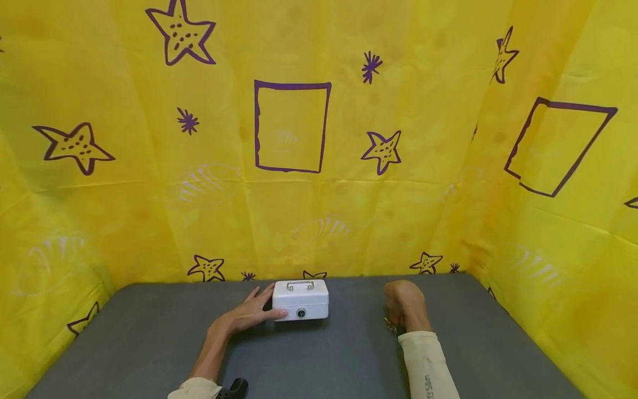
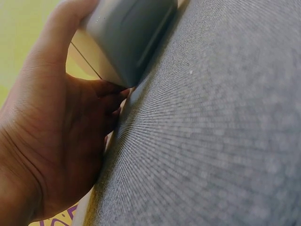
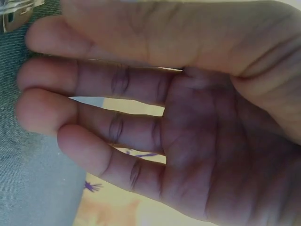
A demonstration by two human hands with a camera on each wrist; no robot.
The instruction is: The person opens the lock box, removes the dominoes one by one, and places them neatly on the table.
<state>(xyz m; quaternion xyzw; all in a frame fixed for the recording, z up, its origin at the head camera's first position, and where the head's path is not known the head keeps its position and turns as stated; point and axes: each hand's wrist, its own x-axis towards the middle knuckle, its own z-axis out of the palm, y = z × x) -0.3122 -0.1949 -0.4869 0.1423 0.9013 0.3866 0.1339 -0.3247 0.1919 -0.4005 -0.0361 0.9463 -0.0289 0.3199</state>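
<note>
A white cash box (image 1: 301, 302) with a gold carry handle on its lid and a round lock in front sits at the far middle of the table. My left hand (image 1: 251, 313) grips its left end, thumb on the front face and fingers round the side; the left wrist view shows the hand (image 2: 61, 113) at the box's (image 2: 127, 37) edge. To the right, my right hand (image 1: 406, 302) points down at the table. By its thumb and index fingertips lies a gold key-like metal piece (image 3: 16, 16) with clear plastic; I cannot tell whether they pinch it.
The grey cloth-covered table (image 1: 339, 360) ends at a yellow curtain (image 1: 289, 221) patterned with purple starfish and frames. More of that curtain stands at both sides. Both forearms reach in from the near edge, with a black strap (image 1: 231, 388) at the left wrist.
</note>
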